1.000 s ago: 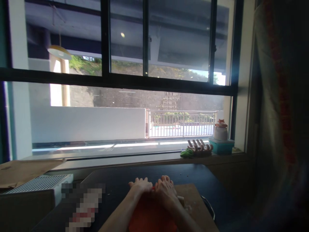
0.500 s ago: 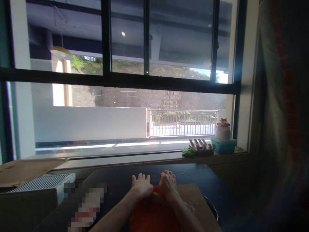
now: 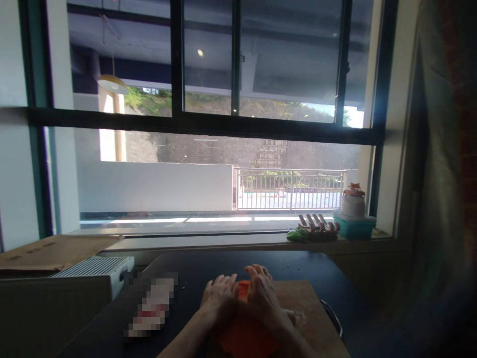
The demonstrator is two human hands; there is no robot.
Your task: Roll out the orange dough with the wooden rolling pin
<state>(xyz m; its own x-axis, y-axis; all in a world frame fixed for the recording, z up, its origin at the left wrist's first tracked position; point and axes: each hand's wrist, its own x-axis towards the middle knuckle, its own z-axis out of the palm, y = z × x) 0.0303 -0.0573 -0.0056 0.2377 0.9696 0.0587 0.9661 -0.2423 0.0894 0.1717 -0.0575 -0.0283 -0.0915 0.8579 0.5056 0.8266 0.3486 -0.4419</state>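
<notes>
My left hand (image 3: 219,301) and my right hand (image 3: 263,293) lie palm down side by side, fingers stretched forward. Beneath them is a pale rolling pin (image 3: 289,315), mostly covered; one end sticks out right of my right wrist. Under the pin lies a flat orange sheet (image 3: 248,338) that looks like dough. Part of it shows between my hands and more between my forearms. The sheet rests on a wooden board (image 3: 303,296) with pale flour-like smears on its right side. My palms press on the pin without fingers wrapped round it.
The board lies on a dark table (image 3: 186,263). A metal handle (image 3: 335,318) curves out at its right edge. Left are a blurred-out item (image 3: 152,306), a white slatted box (image 3: 112,273) and cardboard (image 3: 55,248). A teal container (image 3: 354,227) and a bottle (image 3: 353,205) stand on the windowsill.
My hands and the rolling pin have come a little closer to me, uncovering orange sheet beyond the pin. My right fingers are straighter. The view has turned slightly left.
</notes>
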